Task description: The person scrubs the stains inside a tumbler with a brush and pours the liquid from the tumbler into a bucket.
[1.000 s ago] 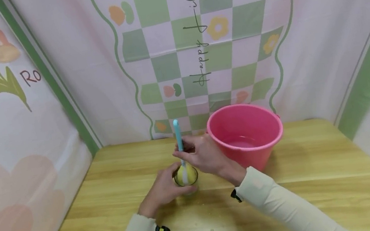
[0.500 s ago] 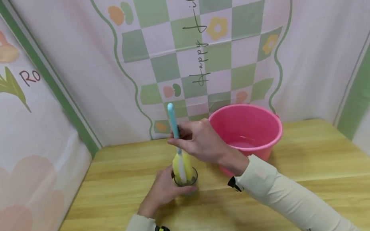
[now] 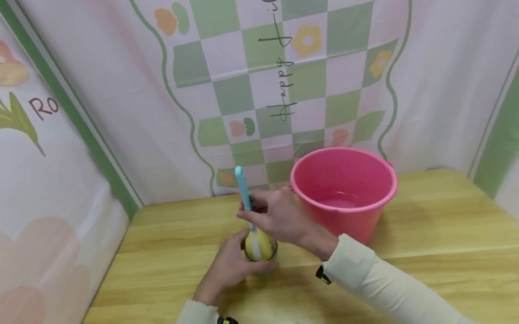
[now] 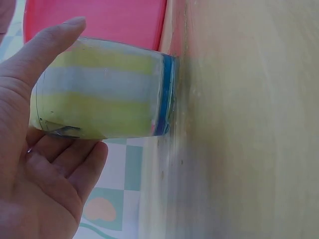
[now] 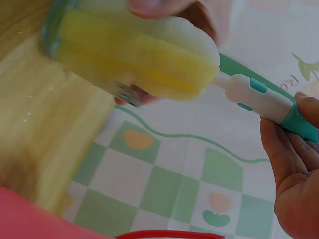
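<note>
A drinking glass (image 4: 164,94) stands upright on the wooden table, and my left hand (image 3: 229,263) grips its sides with thumb and fingers. Down inside it sits the yellow and white sponge head of a bottle brush (image 5: 184,74), filling most of the glass and bulging above the rim. My right hand (image 3: 282,216) pinches the brush's turquoise handle (image 3: 242,187) between thumb and fingers, above the glass. In the left wrist view the sponge (image 4: 114,109) shows through the clear wall, close to the base.
A pink bucket (image 3: 360,219) stands on the table (image 3: 160,245) just right of the right hand. Behind the table hangs a checked curtain (image 3: 268,87); more printed cloth (image 3: 3,185) hangs on both sides. Small water drops (image 5: 25,117) dot the tabletop.
The right hand has pulled the brush partly up and then pushed it back down into the glass. The left hand and glass have stayed in place.
</note>
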The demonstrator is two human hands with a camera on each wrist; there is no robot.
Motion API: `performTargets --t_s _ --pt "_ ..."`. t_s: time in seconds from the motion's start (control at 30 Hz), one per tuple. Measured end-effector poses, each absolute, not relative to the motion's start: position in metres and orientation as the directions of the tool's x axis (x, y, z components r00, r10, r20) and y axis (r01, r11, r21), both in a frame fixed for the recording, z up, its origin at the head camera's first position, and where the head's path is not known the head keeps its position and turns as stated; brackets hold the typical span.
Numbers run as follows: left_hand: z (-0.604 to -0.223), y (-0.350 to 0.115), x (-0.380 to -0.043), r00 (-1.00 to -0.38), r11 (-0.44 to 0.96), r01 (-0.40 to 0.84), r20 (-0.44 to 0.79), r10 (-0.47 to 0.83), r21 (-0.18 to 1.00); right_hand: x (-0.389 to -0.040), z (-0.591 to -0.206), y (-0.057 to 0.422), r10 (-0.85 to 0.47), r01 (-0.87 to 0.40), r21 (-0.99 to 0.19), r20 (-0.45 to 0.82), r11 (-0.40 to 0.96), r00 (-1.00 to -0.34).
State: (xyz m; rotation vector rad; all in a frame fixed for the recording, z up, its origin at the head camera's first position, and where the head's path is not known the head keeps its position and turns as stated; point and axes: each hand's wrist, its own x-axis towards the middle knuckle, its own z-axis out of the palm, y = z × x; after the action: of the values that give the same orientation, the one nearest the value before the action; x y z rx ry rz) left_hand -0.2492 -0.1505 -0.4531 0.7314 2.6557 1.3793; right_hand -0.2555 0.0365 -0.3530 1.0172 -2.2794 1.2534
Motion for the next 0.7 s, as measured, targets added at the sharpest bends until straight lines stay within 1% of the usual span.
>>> performTargets --t_s 0.13,0.27,0.33,0.5,0.7 --pt "-0.454 -0.15 -0.249 -0.888 0.486 0.378 0.162 0.43 0.788 -0.256 -0.357 0.036 -0.438 -0.746 -0.573 0.605 0.338 -0.664" --pt "-0.457 -0.15 -0.249 -0.888 0.486 0.383 0.169 0.428 0.786 -0.255 -0.345 0.038 -0.42 -0.748 -0.56 0.619 0.355 -0.663" --pt "-0.458 -0.15 -0.249 -0.89 0.486 0.379 0.167 0.424 0.788 -0.255 -0.336 0.04 -0.408 -0.743 -0.571 0.622 0.347 -0.669" --pt "-0.456 -0.15 -0.248 -0.896 0.481 0.362 0.157 0.414 0.798 -0.253 -0.317 0.043 -0.385 -0.728 -0.628 0.621 0.275 -0.682" --pt "-0.453 -0.15 -0.248 -0.898 0.485 0.362 0.156 0.412 0.796 -0.252 -0.316 0.042 -0.38 -0.717 -0.641 0.613 0.273 -0.693"
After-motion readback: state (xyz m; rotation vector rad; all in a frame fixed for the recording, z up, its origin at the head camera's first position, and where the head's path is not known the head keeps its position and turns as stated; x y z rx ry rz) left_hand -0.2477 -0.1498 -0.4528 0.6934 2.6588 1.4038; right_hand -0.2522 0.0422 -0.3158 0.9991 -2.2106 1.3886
